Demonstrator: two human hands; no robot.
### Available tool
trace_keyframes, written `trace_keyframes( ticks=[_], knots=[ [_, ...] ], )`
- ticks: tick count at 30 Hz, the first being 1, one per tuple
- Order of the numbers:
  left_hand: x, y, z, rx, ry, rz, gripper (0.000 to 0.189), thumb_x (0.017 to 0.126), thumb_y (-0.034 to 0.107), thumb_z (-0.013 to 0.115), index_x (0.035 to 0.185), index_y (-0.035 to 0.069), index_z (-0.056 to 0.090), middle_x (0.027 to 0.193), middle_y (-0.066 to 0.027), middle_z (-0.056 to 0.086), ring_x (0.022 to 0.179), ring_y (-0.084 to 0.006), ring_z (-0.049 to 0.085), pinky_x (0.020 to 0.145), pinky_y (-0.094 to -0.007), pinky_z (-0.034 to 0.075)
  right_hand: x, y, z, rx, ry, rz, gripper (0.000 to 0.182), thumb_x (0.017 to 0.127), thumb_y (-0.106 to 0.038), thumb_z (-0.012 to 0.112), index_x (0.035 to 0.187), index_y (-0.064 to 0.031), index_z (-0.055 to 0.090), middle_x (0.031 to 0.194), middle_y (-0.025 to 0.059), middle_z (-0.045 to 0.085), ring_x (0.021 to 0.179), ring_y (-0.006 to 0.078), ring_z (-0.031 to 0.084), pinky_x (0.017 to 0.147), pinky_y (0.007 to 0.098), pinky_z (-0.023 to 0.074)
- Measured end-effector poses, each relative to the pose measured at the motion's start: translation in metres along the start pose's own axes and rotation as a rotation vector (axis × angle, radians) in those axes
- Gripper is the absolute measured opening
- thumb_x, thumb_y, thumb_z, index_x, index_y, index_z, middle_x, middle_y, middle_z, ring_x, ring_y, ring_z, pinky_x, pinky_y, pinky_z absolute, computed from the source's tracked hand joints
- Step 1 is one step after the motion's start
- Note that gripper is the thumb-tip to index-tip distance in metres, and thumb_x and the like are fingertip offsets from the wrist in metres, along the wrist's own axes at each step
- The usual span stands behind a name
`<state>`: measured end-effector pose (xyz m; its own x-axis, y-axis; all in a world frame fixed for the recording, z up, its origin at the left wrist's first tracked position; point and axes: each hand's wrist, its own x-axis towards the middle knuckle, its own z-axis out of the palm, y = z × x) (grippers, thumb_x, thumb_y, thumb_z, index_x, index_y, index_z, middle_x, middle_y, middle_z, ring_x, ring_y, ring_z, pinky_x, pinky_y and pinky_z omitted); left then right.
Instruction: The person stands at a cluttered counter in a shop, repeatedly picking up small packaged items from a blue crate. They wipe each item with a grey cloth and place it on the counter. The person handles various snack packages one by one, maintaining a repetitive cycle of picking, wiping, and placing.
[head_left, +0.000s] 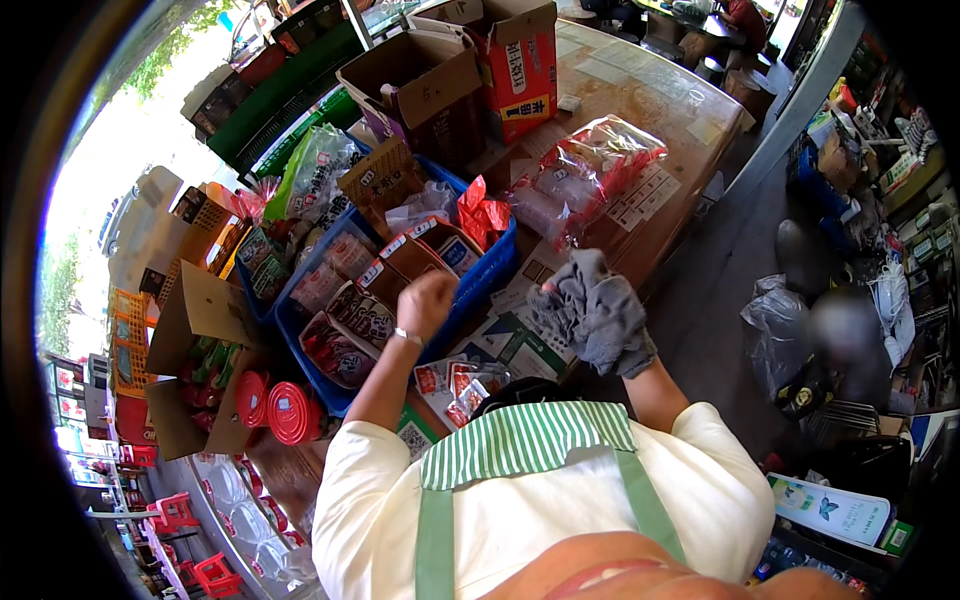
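My left hand (427, 300) is curled into a fist above the near side of a blue plastic crate (480, 289), and a bracelet or watch shows on its wrist. No object is visible in that fist, though its palm side is hidden. In my right hand (551, 287) is a bunched grey cloth (596, 315), which covers most of the fingers; it hangs over the table's near edge. Inside the crate stand open cartons (409, 259) and packs of small wrapped packets (361, 315). A crumpled red wrapper (480, 212) lies at the crate's right end.
Two tall open cardboard boxes (431, 97) stand behind the crate on the wooden table (637, 75). Clear-wrapped red packages (577, 176) lie to the right. Red-lidded tubs (292, 412) and an open carton (225, 315) are at left. Small packets (465, 382) lie near my apron (525, 442).
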<state>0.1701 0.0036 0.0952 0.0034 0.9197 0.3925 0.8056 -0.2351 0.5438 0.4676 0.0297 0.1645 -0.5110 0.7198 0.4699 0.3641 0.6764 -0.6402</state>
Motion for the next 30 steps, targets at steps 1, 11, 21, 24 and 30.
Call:
trace_keyframes(
  ticks=[1,11,21,24,30],
  knots=[
    [-0.026,0.019,-0.002,-0.096,-0.188,-0.126,0.009,0.076,0.016,0.062,0.082,0.01,0.064,0.079,-0.0108,0.064,0.073,-0.0287,0.062,0.065,-0.036,0.05,0.002,0.002,0.0,0.019,0.005,-0.008,0.042,0.075,-0.016,0.063,0.112,-0.0013,0.049,0.097,0.0127,0.057,0.089,0.023,0.057,0.086,0.0299,0.043],
    [-0.236,-0.047,0.078,0.565,-0.493,-0.666,0.097,0.069,0.061,0.06,0.142,0.012,0.019,0.145,-0.0173,0.023,0.127,-0.0416,0.031,0.103,-0.0475,0.03,-0.024,0.009,0.017,0.077,-0.158,-0.004,0.044,0.074,-0.015,0.063,0.113,-0.0009,0.048,0.096,0.0111,0.057,0.089,0.0213,0.057,0.088,0.0282,0.0423],
    [-0.257,-0.054,0.078,0.393,-0.12,-0.595,0.048,0.067,0.04,0.071,0.101,0.009,0.058,0.122,-0.017,0.044,0.114,-0.0369,0.041,0.092,-0.0486,0.037,-0.029,-0.003,0.037,0.098,-0.127,-0.047,0.027,0.085,-0.017,0.053,0.105,-0.004,0.043,0.087,0.0043,0.058,0.083,0.0177,0.056,0.081,0.0274,0.0414],
    [-0.235,-0.021,0.074,0.454,-0.258,-0.741,0.062,0.064,0.039,0.072,0.112,0.008,0.049,0.122,-0.0172,0.044,0.112,-0.0376,0.044,0.09,-0.048,0.04,-0.045,0.037,0.062,0.434,-0.154,0.022,0.025,0.084,-0.018,0.054,0.104,-0.005,0.043,0.086,0.0033,0.057,0.079,0.0169,0.055,0.078,0.0271,0.0423],
    [-0.244,-0.028,0.081,0.379,-0.347,-0.887,0.072,0.064,0.034,0.072,0.122,0.007,0.039,0.129,-0.02,0.04,0.115,-0.0396,0.043,0.09,-0.0475,0.042,-0.053,0.022,0.067,1.302,-0.032,0.505,0.023,0.088,-0.02,0.052,0.103,-0.0057,0.042,0.083,0.0049,0.056,0.074,0.0149,0.052,0.07,0.026,0.044]
  ],
)
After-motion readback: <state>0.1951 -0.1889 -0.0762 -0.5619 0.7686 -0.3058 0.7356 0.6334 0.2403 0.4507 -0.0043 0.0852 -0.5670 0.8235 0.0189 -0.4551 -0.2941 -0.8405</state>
